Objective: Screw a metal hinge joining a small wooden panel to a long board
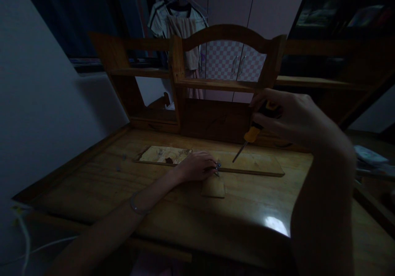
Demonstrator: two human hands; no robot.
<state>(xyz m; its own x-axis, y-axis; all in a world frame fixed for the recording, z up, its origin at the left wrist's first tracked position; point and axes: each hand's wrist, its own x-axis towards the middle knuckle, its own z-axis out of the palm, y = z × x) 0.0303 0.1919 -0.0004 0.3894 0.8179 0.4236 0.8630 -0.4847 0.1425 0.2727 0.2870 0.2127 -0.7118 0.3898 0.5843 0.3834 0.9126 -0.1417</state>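
My right hand is raised above the desk and grips a screwdriver by its black and yellow handle. The metal shaft slants down to the left, its tip in the air over a long wooden board. My left hand rests on that board near its middle, fingers closed at a small shiny metal fitting on the front edge. A short wooden piece lies just in front, below the fitting. Torn patterned paper covers the board's left part. The fingers partly hide the fitting.
The wooden desk carries a shelf unit along its back. A wall stands on the left, with a white cable at the lower left. Clothes hang behind the shelf. The room is dim.
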